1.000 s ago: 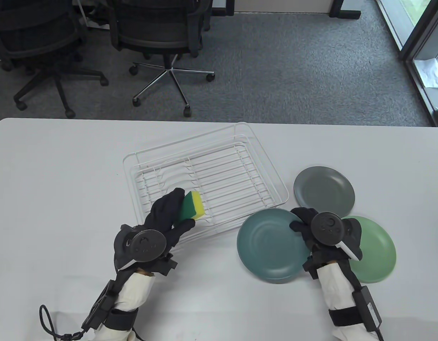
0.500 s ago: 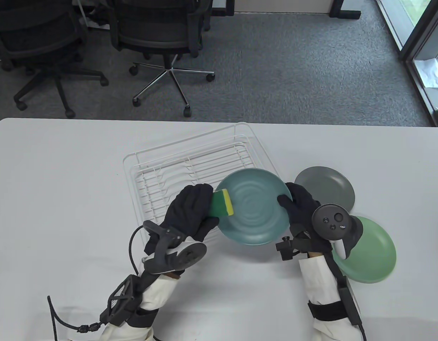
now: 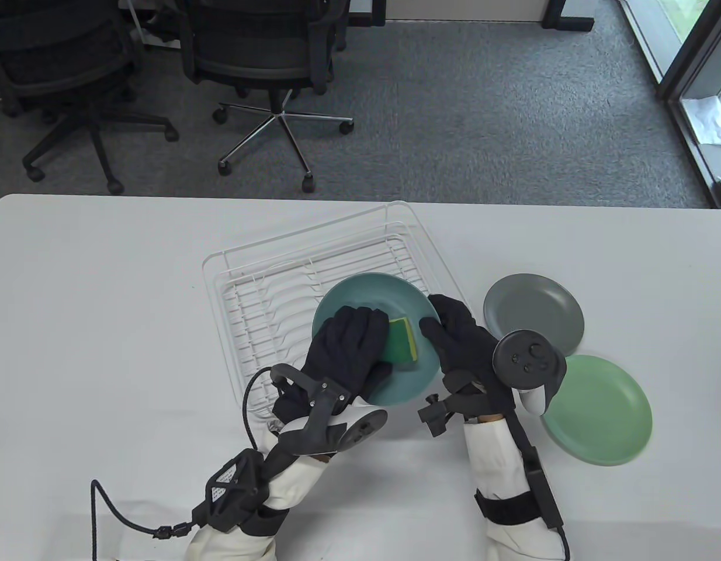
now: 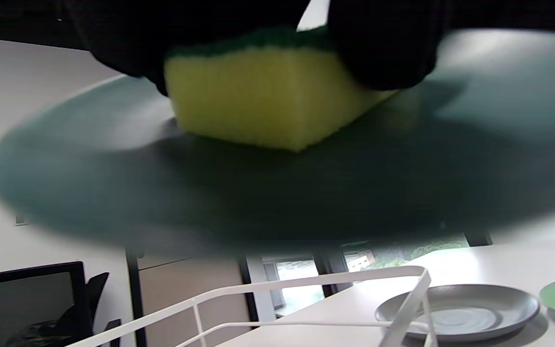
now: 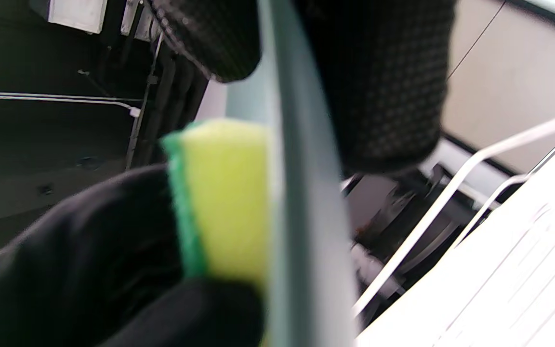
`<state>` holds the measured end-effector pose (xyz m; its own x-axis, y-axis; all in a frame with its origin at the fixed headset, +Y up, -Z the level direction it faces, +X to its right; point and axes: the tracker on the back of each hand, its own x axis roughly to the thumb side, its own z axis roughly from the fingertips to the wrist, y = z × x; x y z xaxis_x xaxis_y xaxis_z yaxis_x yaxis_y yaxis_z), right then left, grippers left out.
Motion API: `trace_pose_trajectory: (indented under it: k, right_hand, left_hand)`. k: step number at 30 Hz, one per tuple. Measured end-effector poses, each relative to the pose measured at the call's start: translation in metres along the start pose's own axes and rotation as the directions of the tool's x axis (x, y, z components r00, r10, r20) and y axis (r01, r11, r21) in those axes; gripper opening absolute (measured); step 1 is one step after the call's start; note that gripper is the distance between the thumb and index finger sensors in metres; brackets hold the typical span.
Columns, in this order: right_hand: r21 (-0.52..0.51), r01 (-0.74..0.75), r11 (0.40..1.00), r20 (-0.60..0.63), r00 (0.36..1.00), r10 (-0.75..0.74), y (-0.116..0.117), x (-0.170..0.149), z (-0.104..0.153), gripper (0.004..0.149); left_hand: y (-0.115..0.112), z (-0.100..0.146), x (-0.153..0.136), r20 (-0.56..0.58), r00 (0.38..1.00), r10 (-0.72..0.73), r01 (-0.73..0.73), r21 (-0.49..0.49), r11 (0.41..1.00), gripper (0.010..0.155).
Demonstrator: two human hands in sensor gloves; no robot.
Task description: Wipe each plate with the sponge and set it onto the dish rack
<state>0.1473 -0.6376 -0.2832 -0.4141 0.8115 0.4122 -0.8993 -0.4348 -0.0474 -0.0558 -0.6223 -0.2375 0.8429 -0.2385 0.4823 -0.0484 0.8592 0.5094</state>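
A teal plate (image 3: pixel 366 298) is held up over the front right part of the white wire dish rack (image 3: pixel 267 280). My right hand (image 3: pixel 451 336) grips its right rim, thumb on the face. My left hand (image 3: pixel 352 350) holds a green and yellow sponge (image 3: pixel 402 340) and presses its yellow side flat on the plate's face. In the left wrist view the sponge (image 4: pixel 268 96) sits on the blurred teal plate (image 4: pixel 258 193). The right wrist view shows the plate's rim (image 5: pixel 301 217) edge-on with the sponge (image 5: pixel 219 197) against it. A grey plate (image 3: pixel 533 312) and a light green plate (image 3: pixel 600 409) lie on the table to the right.
The white table (image 3: pixel 103 304) carries the rack at its middle. Office chairs (image 3: pixel 261 64) stand on the carpet beyond the far edge. A cable (image 3: pixel 103 508) trails from my left wrist near the front edge.
My right hand lifted the teal plate off the table and carried it left over the rack. My left hand brought the sponge from the rack's front onto the plate's face.
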Motion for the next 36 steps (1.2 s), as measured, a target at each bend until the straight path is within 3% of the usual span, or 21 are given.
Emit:
trace_pose_trajectory:
  k: [9,16,22,29,36]
  right_hand:
    - [0.015,0.144,0.989,-0.069,0.987,-0.143,-0.005,-0.011,0.000,0.051]
    - [-0.033,0.170,0.985,-0.155,0.973,-0.173,-0.008,-0.028,0.000,0.051]
    - [-0.020,0.246,0.969,-0.186,0.951,-0.246,-0.001,-0.032,0.001,0.054]
    - [0.071,0.233,0.970,-0.142,0.965,-0.221,0.011,-0.023,0.001,0.059]
    - [0.185,0.256,0.949,-0.112,0.965,-0.238,0.027,-0.017,-0.001,0.063]
  left_hand:
    - [-0.002,-0.010,-0.020,-0.144,0.984,-0.108,0.088,-0.133,0.987,0.075]
    - [-0.011,0.001,-0.028,-0.152,0.987,-0.055,0.012,-0.267,0.964,0.075]
    - [-0.005,0.003,-0.015,-0.105,0.993,0.057,-0.093,-0.378,0.921,0.075]
    - [-0.005,0.003,0.001,-0.031,0.995,0.093,-0.098,-0.373,0.923,0.072]
    - [-0.006,0.006,-0.005,-0.083,0.996,0.015,-0.037,-0.264,0.964,0.074]
